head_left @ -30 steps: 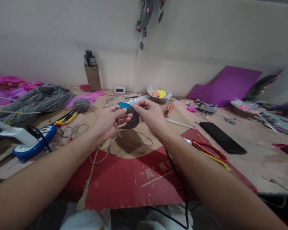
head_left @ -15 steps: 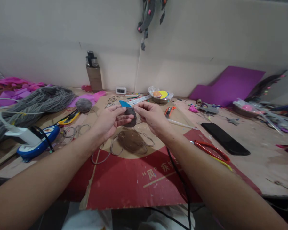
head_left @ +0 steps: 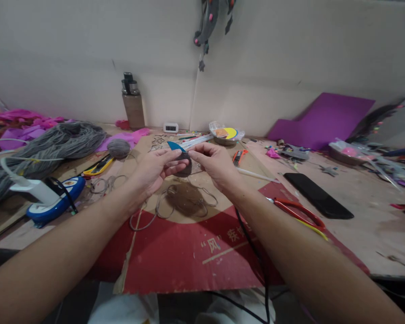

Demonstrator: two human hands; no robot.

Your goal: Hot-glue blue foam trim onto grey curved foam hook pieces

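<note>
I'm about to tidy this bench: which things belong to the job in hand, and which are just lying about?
In the job, it seems:
blue-and-grey piece, in the left hand, with the right hand at its edge
loose grey yarn, probably
cardboard beneath

Apparently lying about:
black phone
purple sheet
small white clock
brown bottle

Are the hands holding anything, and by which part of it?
Yes, a small grey-and-blue piece. The left hand pinches it just below its blue end; the right hand is at its opposite edge, its exact grip unclear.
</note>
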